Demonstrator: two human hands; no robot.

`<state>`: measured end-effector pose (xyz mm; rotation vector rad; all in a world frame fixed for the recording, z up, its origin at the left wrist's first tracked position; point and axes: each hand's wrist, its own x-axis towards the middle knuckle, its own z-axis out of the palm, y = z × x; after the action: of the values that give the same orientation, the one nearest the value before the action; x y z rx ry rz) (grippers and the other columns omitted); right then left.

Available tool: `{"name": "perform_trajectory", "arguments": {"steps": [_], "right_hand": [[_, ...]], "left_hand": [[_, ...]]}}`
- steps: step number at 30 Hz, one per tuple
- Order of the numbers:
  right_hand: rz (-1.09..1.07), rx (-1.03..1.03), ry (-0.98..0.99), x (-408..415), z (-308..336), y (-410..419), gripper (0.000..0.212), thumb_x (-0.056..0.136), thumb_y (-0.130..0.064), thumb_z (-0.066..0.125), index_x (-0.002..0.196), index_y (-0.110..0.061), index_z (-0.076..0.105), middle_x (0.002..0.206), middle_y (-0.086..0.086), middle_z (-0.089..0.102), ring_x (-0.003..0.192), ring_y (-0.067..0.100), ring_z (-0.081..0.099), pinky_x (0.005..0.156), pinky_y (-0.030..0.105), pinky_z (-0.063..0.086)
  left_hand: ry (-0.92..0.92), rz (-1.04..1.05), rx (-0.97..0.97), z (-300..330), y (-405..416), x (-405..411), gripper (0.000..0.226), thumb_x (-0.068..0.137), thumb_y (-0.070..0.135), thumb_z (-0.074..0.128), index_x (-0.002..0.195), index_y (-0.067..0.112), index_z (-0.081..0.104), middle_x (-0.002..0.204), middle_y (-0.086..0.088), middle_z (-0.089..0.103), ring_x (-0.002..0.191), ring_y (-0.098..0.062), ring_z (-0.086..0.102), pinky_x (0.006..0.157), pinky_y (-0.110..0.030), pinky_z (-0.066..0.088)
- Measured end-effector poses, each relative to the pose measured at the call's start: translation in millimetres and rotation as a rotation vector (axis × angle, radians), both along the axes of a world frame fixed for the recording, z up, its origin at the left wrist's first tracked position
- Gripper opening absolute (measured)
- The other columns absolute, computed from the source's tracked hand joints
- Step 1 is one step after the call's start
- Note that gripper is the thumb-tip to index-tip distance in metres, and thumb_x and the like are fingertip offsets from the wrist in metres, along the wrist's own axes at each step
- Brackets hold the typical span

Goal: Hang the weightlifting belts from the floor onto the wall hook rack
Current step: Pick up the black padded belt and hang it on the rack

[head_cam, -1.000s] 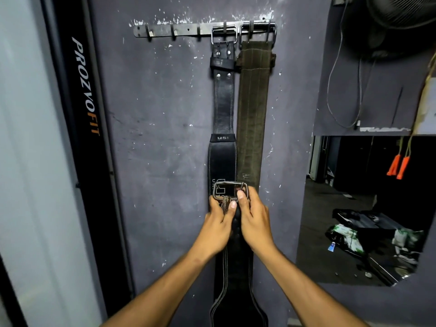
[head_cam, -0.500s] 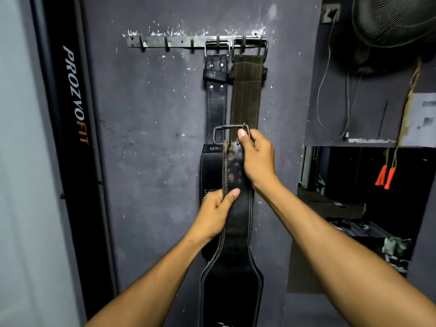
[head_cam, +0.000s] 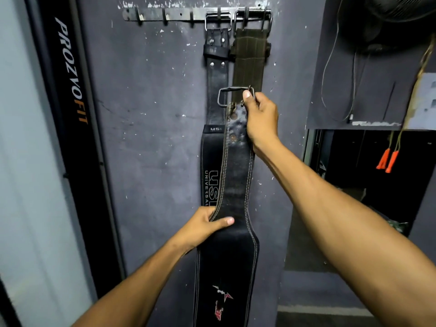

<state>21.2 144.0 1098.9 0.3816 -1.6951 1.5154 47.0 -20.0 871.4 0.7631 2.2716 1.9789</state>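
We see three belts. The biggest is the wide black leather belt with white stitching [head_cam: 232, 208], held up in front of the grey wall [head_cam: 153, 138]; its bottom end runs out of view. Behind it hang two more on the long metal hook rack [head_cam: 165, 14]: one black belt marked USI [head_cam: 215, 90] and one olive green belt [head_cam: 249, 67], both partly hidden. Our right hand [head_cam: 260, 119] pinches the held belt's top by its metal buckle [head_cam: 227, 95]. Our left hand [head_cam: 205, 226] grips the belt's edge lower down.
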Motion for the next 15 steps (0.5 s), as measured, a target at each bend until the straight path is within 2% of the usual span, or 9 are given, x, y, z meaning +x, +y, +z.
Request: {"name": "perform_trajectory", "arguments": {"steps": [1, 3, 7, 10, 13, 15], "right_hand": [[-0.004, 0.001, 0.001, 0, 1, 1, 0.046, 0.106, -0.029, 0.059, 0.066, -0.026, 0.036, 0.064, -0.009, 0.029, 0.064, 0.008, 0.026, 0.059, 0.031, 0.024], [-0.015, -0.002, 0.007, 0, 6, 4, 0.047, 0.106, -0.03, 0.059, 0.065, -0.027, 0.034, 0.063, -0.01, 0.028, 0.062, 0.008, 0.025, 0.057, 0.029, 0.023], [-0.004, -0.005, 0.02, 0, 13, 5, 0.049, 0.106, -0.029, 0.059, 0.065, -0.027, 0.033, 0.062, -0.012, 0.027, 0.06, 0.006, 0.024, 0.056, 0.028, 0.022], [0.006, -0.003, 0.017, -3, 11, 2, 0.047, 0.105, -0.029, 0.06, 0.065, -0.027, 0.035, 0.061, -0.014, 0.028, 0.059, 0.005, 0.025, 0.057, 0.028, 0.023], [-0.006, 0.003, 0.018, -5, 8, 5, 0.048, 0.105, -0.029, 0.06, 0.065, -0.027, 0.035, 0.061, -0.015, 0.027, 0.058, 0.003, 0.024, 0.054, 0.026, 0.022], [-0.008, 0.019, 0.018, -7, 4, 8, 0.046, 0.105, -0.029, 0.06, 0.066, -0.028, 0.035, 0.062, -0.014, 0.028, 0.059, 0.004, 0.025, 0.056, 0.027, 0.023]], "left_hand": [[-0.025, -0.022, -0.007, -10, -7, 2, 0.034, 0.088, 0.016, 0.08, 0.122, 0.013, 0.073, 0.118, 0.002, 0.079, 0.111, -0.012, 0.074, 0.095, -0.021, 0.055], [-0.096, 0.006, -0.015, -44, -20, 5, 0.045, 0.083, 0.012, 0.084, 0.126, 0.014, 0.07, 0.121, 0.001, 0.078, 0.114, -0.015, 0.073, 0.096, -0.021, 0.055], [-0.208, 0.115, 0.0, -99, -18, 12, 0.024, 0.087, 0.0, 0.078, 0.11, 0.004, 0.076, 0.109, -0.006, 0.081, 0.098, -0.017, 0.076, 0.089, -0.028, 0.058], [-0.206, 0.151, -0.013, -102, -13, 10, 0.021, 0.087, 0.002, 0.078, 0.108, 0.005, 0.077, 0.106, -0.005, 0.082, 0.097, -0.017, 0.076, 0.088, -0.028, 0.06], [-0.225, 0.072, -0.111, -101, -12, 11, 0.032, 0.086, 0.002, 0.08, 0.115, 0.011, 0.072, 0.108, 0.005, 0.082, 0.102, -0.009, 0.075, 0.089, -0.02, 0.057], [-0.21, 0.023, -0.142, -87, -11, 13, 0.041, 0.086, 0.006, 0.082, 0.124, 0.015, 0.068, 0.117, 0.006, 0.079, 0.108, -0.005, 0.073, 0.092, -0.016, 0.054]]}}
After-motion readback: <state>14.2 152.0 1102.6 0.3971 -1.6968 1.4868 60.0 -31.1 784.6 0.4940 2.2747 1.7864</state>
